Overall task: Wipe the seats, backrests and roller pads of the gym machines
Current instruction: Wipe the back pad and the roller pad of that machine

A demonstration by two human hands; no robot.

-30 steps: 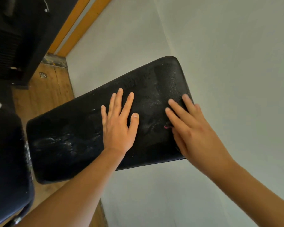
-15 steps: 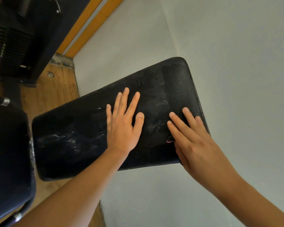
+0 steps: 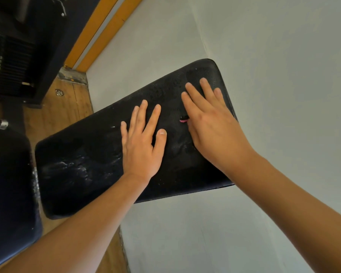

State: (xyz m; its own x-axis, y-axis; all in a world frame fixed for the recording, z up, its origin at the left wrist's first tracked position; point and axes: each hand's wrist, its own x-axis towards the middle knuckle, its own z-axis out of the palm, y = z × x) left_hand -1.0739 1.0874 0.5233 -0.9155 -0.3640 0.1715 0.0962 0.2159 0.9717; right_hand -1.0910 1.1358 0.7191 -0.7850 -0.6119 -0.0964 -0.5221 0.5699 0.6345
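A black padded backrest (image 3: 83,154) leans against the white wall, and its surface is wet with droplets and smears. My left hand (image 3: 142,146) lies flat on the middle of the pad with the fingers spread. Near the pad's upper end, my right hand (image 3: 211,123) presses flat with straight fingers. A small pink bit (image 3: 183,120) shows at the thumb side of that hand; what it belongs to is hidden beneath the palm. The patch of pad above my right fingertips looks smoother and drier.
A dark padded seat (image 3: 8,184) with a chrome tube end fills the left edge. A black weight stack (image 3: 10,64) stands at the top left on the wooden floor (image 3: 61,111). White walls (image 3: 283,95) meet in a corner behind the pad.
My right hand has slid up the pad toward its top end. The left hand stays flat at the middle. The view has shifted slightly.
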